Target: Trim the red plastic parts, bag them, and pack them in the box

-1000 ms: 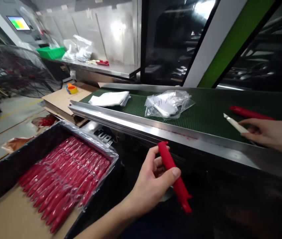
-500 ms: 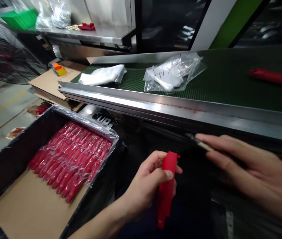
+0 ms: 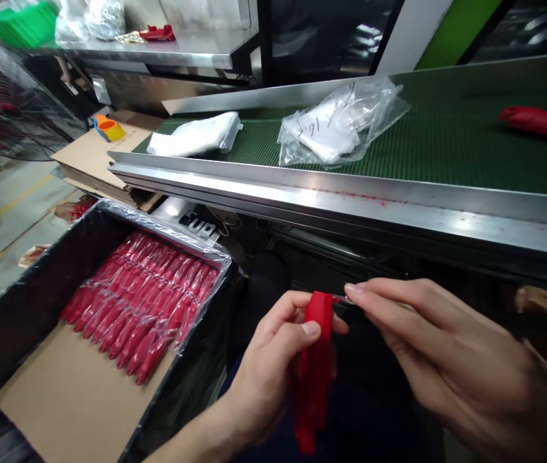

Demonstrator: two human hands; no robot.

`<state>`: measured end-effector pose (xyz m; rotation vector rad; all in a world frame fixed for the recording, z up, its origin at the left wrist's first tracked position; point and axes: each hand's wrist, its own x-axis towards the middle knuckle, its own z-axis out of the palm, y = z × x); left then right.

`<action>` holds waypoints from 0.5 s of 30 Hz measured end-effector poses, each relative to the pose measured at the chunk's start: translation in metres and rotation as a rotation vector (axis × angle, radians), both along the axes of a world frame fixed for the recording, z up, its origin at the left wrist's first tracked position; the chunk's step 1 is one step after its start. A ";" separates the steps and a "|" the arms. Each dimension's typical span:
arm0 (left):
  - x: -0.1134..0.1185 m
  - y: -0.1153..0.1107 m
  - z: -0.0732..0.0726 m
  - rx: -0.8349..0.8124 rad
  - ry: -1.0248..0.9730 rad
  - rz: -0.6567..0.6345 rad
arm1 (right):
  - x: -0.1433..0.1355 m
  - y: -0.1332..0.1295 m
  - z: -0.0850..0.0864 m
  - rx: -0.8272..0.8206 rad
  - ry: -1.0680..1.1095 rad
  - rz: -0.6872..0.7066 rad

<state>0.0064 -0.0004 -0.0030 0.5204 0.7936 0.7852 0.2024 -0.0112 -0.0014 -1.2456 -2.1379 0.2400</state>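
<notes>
My left hand (image 3: pixel 273 360) is wrapped round a long red plastic part (image 3: pixel 316 360), thumb on its face near the top end. The part stands nearly upright, its lower end stepped. My right hand (image 3: pixel 451 347) pinches a small thin-bladed knife (image 3: pixel 344 299), most of it hidden behind the fingers. Its tip meets a small red nub at the part's upper right edge; whether it cuts in I cannot tell. Both hands are in front of the green conveyor belt (image 3: pixel 447 154).
Left of my hands, a black-lined box (image 3: pixel 27 276) holds rows of wrapped red parts (image 3: pixel 133 302) over cardboard. On the belt lie a white packet (image 3: pixel 196 134), a marked plastic bag (image 3: pixel 335 125) and another red part (image 3: pixel 543 122). Red specks dot the metal rail (image 3: pixel 254 183). An orange-yellow tape dispenser (image 3: pixel 109 128) sits on stacked cardboard.
My right hand has moved left, bringing the knife tip to the upper edge of the red part. My left hand, still holding the part, has shifted slightly left in view.
</notes>
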 end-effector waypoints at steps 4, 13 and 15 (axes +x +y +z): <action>-0.002 -0.001 0.000 -0.010 0.009 -0.046 | 0.000 -0.004 0.000 0.019 -0.012 0.020; -0.005 -0.001 -0.002 -0.021 0.003 -0.085 | 0.000 -0.003 0.002 0.035 -0.056 0.004; -0.006 0.000 -0.003 -0.022 0.006 -0.087 | 0.000 -0.003 0.003 0.047 -0.062 0.014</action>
